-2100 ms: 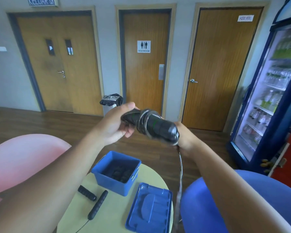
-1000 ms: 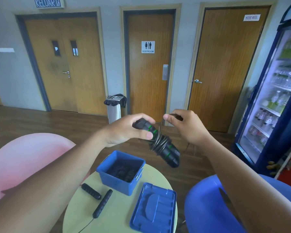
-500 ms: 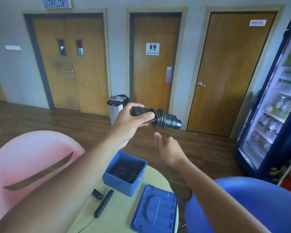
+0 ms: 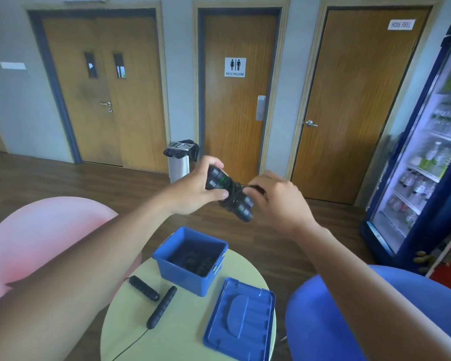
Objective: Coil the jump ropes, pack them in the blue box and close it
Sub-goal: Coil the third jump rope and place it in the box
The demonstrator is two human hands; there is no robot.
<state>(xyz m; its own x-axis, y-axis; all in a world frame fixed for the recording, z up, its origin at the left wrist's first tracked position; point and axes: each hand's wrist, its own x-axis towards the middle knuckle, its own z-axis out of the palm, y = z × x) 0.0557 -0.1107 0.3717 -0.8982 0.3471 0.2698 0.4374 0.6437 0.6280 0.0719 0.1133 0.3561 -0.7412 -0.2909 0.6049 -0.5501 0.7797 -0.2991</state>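
Observation:
My left hand (image 4: pixel 193 188) grips the upper end of a black jump rope's paired handles (image 4: pixel 241 207), which have green rings and cord wound round their middle. My right hand (image 4: pixel 279 199) pinches the cord at the wound part. Both are held in the air above the open blue box (image 4: pixel 167 256), which stands on the round table (image 4: pixel 188 327) with dark coiled rope inside. The blue lid (image 4: pixel 241 319) lies flat to the box's right. A second black jump rope (image 4: pixel 162 307) lies loose on the table left of the box, its cord trailing off the near edge.
A pink chair (image 4: pixel 37 241) stands to the left of the table and a blue chair (image 4: pixel 323 308) to the right. A drinks fridge (image 4: pixel 427 162) is at the far right. A bin (image 4: pixel 180 160) stands by the wooden doors behind.
My right hand has come up from below the handles to the wound cord. The handle bundle has tilted from level to slanting down to the right, and sits a little lower.

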